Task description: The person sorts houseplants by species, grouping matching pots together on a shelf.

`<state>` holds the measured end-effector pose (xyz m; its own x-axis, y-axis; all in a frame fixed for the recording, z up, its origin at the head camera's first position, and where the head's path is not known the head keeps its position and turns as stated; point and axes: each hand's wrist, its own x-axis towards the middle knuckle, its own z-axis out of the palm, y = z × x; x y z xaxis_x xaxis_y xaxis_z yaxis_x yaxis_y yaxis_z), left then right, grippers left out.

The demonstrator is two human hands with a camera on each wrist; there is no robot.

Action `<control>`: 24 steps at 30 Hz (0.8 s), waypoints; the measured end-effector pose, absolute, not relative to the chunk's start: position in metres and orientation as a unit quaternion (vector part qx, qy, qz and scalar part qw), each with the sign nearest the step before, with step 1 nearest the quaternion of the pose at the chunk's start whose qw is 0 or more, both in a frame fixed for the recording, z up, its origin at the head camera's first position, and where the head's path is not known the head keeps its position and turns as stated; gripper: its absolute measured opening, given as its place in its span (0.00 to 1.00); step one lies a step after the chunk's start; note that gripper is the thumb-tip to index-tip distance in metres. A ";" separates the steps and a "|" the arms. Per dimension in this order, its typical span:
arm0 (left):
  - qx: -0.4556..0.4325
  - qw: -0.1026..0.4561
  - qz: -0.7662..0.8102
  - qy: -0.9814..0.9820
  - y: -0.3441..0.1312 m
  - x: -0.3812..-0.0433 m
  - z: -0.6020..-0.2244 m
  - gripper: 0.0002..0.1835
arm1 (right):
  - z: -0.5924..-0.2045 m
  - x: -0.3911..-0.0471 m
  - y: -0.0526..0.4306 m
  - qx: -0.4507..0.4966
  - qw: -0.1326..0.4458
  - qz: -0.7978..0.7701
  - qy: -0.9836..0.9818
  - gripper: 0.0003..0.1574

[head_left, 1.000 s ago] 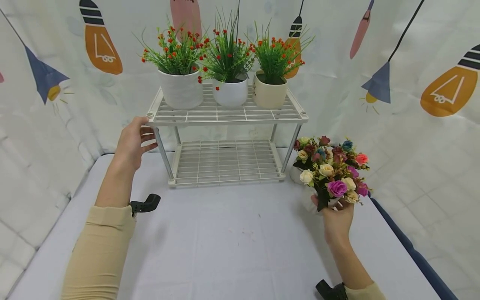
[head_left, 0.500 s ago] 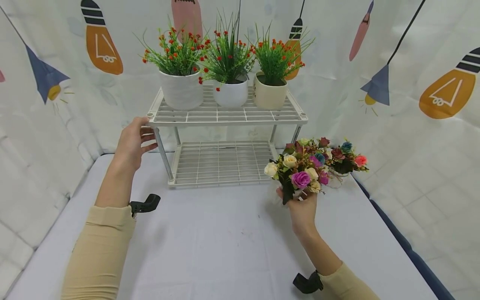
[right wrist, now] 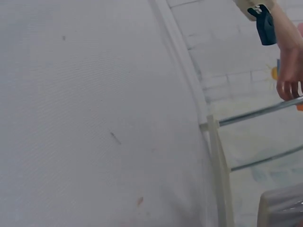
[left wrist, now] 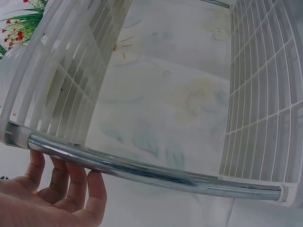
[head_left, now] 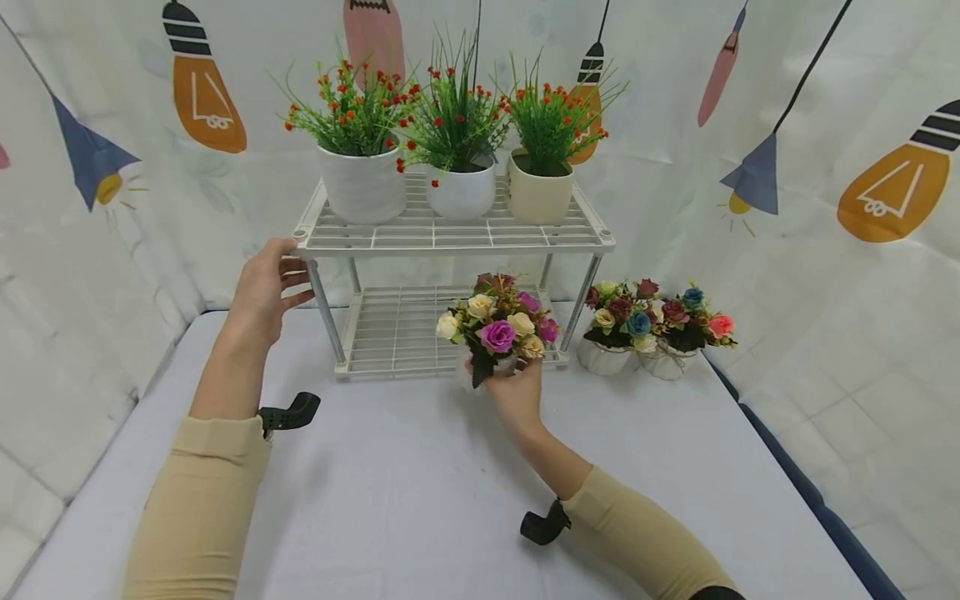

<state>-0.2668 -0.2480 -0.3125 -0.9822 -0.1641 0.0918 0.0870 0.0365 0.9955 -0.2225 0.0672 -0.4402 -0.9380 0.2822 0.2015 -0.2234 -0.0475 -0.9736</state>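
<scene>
My right hand (head_left: 513, 396) grips a small white pot of artificial roses (head_left: 498, 333), purple, cream and dark red, in front of the lower shelf (head_left: 397, 333) of a white two-tier rack. The blooms overlap the shelf's right half in the head view; fingers and leaves hide most of the pot. With my left hand (head_left: 262, 287) I hold the rack's upper left front corner. In the left wrist view its bent fingers (left wrist: 97, 194) lie against the metal post (left wrist: 156, 175), and the thumb is hidden.
Three potted plants with red blossoms stand on the upper shelf (head_left: 450, 249): a grey-white pot (head_left: 362, 187), a white pot (head_left: 461, 192) and a cream pot (head_left: 540, 193). Right of the rack are two more rose pots (head_left: 603, 357) (head_left: 667, 360). A white cloth covers the table (head_left: 390, 492).
My right hand has carried the purple and cream rose pot leftward from the right side to the front of the lower shelf. My left hand stays at the rack corner.
</scene>
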 end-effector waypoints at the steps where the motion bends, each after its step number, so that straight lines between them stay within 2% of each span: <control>1: 0.026 0.092 -0.690 -0.718 -0.248 -0.267 -0.313 0.20 | -0.440 -0.226 0.060 -0.014 0.178 0.726 -0.664 0.60; 10: 0.027 0.089 -0.709 -0.699 -0.249 -0.269 -0.315 0.19 | -0.447 -0.264 -0.001 0.058 0.244 0.686 -0.683 0.59; 15: 0.021 0.082 -0.718 -0.691 -0.248 -0.268 -0.316 0.20 | -0.453 -0.272 -0.026 0.021 0.216 0.659 -0.720 0.57; 24: 0.022 0.084 -0.730 -0.678 -0.248 -0.270 -0.316 0.21 | -0.449 -0.282 -0.069 -0.054 0.155 0.599 -0.783 0.60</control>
